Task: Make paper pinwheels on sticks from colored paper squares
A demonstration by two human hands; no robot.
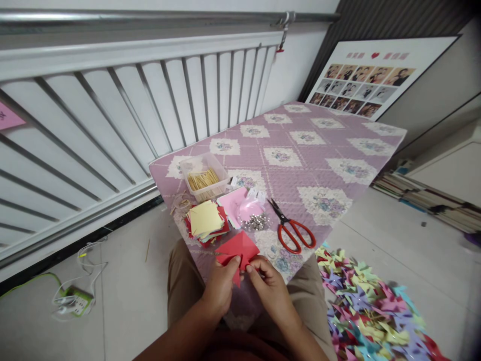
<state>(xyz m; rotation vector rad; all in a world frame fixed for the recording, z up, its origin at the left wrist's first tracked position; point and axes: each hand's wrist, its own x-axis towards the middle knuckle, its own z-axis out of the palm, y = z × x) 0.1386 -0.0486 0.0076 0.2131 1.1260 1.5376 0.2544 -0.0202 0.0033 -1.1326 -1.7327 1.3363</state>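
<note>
A red paper square (pixel 244 244) with slits cut in it is pinched between my two hands over the near corner of the table. My left hand (pixel 221 285) grips its left side, thumb on top. At the right, the fingers of my right hand (pixel 268 283) close on a flap bent toward the middle. Just beyond lies a stack of coloured paper squares (pixel 205 219), pale yellow on top. Pins with silvery heads (pixel 256 221) lie to its right, by a pink sheet (pixel 231 203). Red-handled scissors (pixel 295 233) rest farther right, blades slightly apart.
A clear plastic box (pixel 215 194) of thin wooden sticks (pixel 203 179) stands behind the stack. A patterned cloth (pixel 278 135) covers the table beside a white radiator (pixel 188 95). Many paper pinwheels (pixel 372 306) heap on the floor at right; a power strip (pixel 80 301) lies at left.
</note>
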